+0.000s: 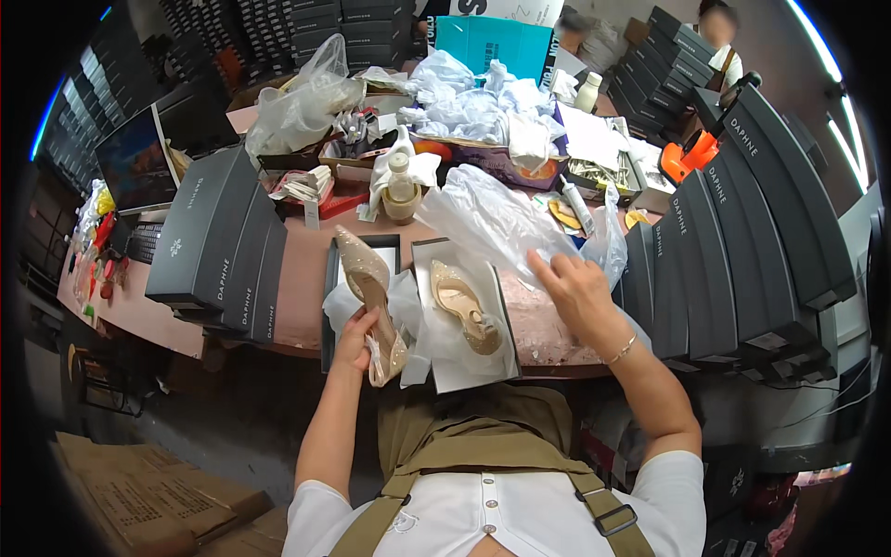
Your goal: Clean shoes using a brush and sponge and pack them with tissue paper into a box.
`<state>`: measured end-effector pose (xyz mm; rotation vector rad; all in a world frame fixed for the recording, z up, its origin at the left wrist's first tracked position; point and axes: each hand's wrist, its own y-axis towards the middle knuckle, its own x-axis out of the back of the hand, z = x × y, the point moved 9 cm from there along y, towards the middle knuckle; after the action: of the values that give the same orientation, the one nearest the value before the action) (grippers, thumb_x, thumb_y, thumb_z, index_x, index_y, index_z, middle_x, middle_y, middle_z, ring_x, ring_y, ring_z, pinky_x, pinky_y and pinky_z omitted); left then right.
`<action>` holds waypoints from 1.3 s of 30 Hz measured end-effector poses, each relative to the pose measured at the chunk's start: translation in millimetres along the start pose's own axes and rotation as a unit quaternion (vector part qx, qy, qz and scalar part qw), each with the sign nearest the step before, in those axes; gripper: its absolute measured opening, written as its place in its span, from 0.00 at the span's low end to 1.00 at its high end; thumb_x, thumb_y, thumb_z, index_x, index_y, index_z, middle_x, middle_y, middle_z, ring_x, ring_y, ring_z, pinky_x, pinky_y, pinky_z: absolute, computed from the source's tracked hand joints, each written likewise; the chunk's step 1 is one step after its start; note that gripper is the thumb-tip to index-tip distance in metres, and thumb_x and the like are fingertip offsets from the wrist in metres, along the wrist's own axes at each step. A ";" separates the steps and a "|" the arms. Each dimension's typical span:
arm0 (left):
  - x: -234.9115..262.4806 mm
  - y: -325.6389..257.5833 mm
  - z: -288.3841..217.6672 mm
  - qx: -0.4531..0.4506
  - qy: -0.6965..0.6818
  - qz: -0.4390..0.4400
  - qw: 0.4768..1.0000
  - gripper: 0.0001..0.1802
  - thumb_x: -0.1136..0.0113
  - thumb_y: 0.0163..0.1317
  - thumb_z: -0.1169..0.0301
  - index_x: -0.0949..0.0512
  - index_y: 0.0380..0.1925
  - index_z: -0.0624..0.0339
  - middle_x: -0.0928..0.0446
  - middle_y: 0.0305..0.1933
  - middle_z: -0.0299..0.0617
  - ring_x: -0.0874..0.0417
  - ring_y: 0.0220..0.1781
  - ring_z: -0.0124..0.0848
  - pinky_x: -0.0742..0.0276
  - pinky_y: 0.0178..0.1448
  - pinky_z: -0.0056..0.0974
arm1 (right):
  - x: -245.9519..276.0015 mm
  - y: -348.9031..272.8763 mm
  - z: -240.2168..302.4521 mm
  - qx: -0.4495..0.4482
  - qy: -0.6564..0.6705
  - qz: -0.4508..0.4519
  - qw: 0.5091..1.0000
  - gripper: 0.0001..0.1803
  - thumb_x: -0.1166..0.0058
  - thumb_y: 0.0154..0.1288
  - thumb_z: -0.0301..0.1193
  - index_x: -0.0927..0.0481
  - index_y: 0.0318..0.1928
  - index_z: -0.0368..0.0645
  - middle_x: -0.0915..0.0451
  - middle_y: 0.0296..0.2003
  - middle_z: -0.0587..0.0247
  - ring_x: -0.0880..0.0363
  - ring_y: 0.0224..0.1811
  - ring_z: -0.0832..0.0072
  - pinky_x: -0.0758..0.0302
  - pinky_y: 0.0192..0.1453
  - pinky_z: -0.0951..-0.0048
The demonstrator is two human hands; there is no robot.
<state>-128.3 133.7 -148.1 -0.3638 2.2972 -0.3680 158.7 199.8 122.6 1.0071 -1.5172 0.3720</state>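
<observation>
My left hand (356,339) grips a beige, glittery pointed shoe (368,269), its toe tipped up and away from me. In front of me is a dark shoebox (331,283), partly hidden by that shoe and white tissue paper (402,302). The matching shoe (461,299) lies on tissue in a second box part (466,374), pale inside, just right of it. My right hand (580,292) has its fingers closed on the edge of a thin, clear plastic bag (497,213), which spreads leftward over the table.
Dark shoeboxes stand stacked at left (218,246) and right (733,251). Behind are a carton of crumpled white cloths or paper (469,97), a pump bottle (401,181), a white tube (577,206) and an orange tape dispenser (685,160). Two people are beyond the table.
</observation>
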 end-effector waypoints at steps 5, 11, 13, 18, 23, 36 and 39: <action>-97.7 -74.4 -49.3 0.005 -0.004 0.221 0.975 0.18 0.41 0.61 0.71 0.29 0.50 0.63 0.22 0.41 0.48 0.17 0.39 0.36 0.17 0.40 0.39 | -9.3 28.0 19.2 0.040 -0.010 0.046 0.998 0.25 0.51 0.57 0.25 0.28 0.58 0.45 0.26 0.31 0.63 0.23 0.33 0.69 0.28 0.34 0.68; -153.4 -162.3 -4.7 0.136 0.127 0.415 0.891 0.46 0.37 0.57 0.44 0.38 0.65 0.66 0.29 0.60 0.42 0.27 0.58 0.28 0.33 0.61 0.31 | 23.5 18.1 83.2 0.072 0.100 0.059 0.991 0.28 0.50 0.55 0.22 0.31 0.60 0.44 0.25 0.32 0.60 0.22 0.33 0.65 0.25 0.34 0.67; -140.8 -175.4 53.8 0.234 0.119 0.433 0.862 0.47 0.54 0.61 0.34 0.38 0.65 0.66 0.28 0.59 0.43 0.25 0.57 0.28 0.32 0.61 0.31 | 23.6 1.7 97.0 0.060 0.155 0.087 0.982 0.30 0.48 0.54 0.24 0.33 0.61 0.41 0.25 0.32 0.61 0.21 0.33 0.65 0.24 0.32 0.67; -165.4 -180.2 102.5 0.240 0.087 0.374 0.892 0.42 0.58 0.63 0.34 0.33 0.57 0.64 0.24 0.47 0.45 0.19 0.48 0.32 0.22 0.53 0.36 | 14.6 -56.3 114.9 0.007 0.208 0.096 0.973 0.29 0.47 0.53 0.25 0.31 0.59 0.41 0.25 0.32 0.60 0.21 0.32 0.65 0.24 0.31 0.67; -170.7 -164.9 110.2 0.243 0.218 0.252 0.911 0.25 0.51 0.70 0.52 0.29 0.49 0.66 0.23 0.41 0.45 0.18 0.43 0.35 0.19 0.49 0.37 | -0.9 -89.7 97.4 -0.078 0.320 0.088 0.940 0.27 0.47 0.54 0.22 0.29 0.58 0.40 0.22 0.32 0.55 0.19 0.33 0.61 0.23 0.33 0.64; -190.7 -151.4 133.7 0.327 -0.100 0.366 0.866 0.65 0.29 0.44 0.40 0.57 0.73 0.55 0.46 0.72 0.46 0.41 0.72 0.39 0.45 0.74 0.48 | -14.8 -99.9 99.8 0.007 0.587 0.185 0.788 0.24 0.50 0.56 0.18 0.25 0.56 0.45 0.20 0.44 0.48 0.20 0.44 0.51 0.23 0.48 0.61; -171.3 -133.4 136.0 0.296 -0.068 0.293 0.906 0.47 0.29 0.50 0.50 0.40 0.64 0.59 0.31 0.62 0.47 0.31 0.65 0.39 0.38 0.70 0.47 | -20.7 -100.3 100.9 -0.031 0.593 0.254 0.763 0.24 0.50 0.56 0.18 0.25 0.56 0.44 0.20 0.44 0.48 0.20 0.45 0.52 0.23 0.49 0.62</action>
<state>104.8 53.8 -77.8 0.5787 1.9152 -0.6676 168.0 76.7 49.0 0.1091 -0.5532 1.0905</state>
